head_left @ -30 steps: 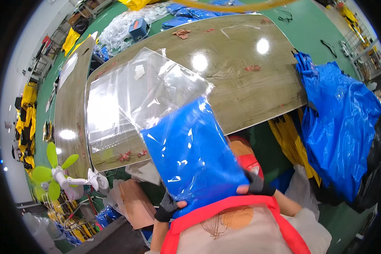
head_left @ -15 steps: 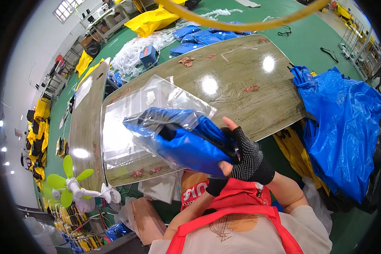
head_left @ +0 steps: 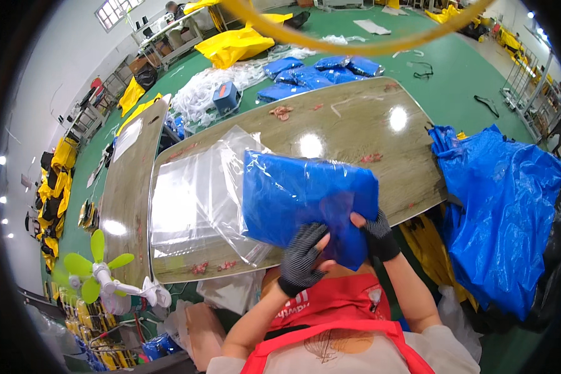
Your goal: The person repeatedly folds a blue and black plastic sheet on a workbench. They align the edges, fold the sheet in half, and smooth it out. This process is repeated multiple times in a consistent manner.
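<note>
Bare fingertips of the left hand, in a striped grey-and-black fingerless glove, stand apart at the near part of a glossy blue folded plastic packet. The similarly gloved right hand grips its right side, thumb uppermost, other fingers hidden, probably steadying it above the brown wood-grain table. Flat clear plastic bags lie there, seemingly within easy reach.

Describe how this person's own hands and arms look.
The left hand and right hand wear dark fingerless gloves with a fine pale pattern and black cuffs. The forearms are bare; the sleeves are short and pale.
</note>
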{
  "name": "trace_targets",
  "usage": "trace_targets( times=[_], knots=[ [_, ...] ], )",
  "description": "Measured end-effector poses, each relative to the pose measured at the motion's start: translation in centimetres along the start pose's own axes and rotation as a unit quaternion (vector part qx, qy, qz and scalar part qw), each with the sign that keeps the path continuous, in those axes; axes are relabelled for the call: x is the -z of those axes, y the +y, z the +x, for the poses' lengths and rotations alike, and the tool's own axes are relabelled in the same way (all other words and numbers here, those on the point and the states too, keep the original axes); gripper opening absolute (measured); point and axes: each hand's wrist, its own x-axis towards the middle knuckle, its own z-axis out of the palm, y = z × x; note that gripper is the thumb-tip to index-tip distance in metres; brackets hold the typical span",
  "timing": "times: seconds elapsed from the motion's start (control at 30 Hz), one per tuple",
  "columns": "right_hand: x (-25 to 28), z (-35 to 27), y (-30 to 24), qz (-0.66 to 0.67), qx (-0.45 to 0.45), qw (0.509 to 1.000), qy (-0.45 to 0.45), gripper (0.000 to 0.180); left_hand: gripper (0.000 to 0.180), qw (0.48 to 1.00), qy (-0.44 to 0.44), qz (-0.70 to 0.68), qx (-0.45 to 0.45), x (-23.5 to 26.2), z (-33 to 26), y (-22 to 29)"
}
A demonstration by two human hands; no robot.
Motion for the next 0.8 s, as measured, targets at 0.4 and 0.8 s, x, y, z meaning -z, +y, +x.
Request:
trace_targets(
  times=[0.4, 0.8],
  knots=[
    [-4.2, 0.0, -2.6, 0.054, 0.366, 0.929, -0.029, 0.043, 0.066, 0.994, -0.089, 0.023, -0.061, 8.5, 15.1, 6.5],
    [-1.8, 3.2, -9.6, 0.028, 0.208, 0.972, 0.103, 0.069, 0.056, 0.772, -0.055, -0.523, 0.357, -3.1, 1.3, 2.6]
  ],
)
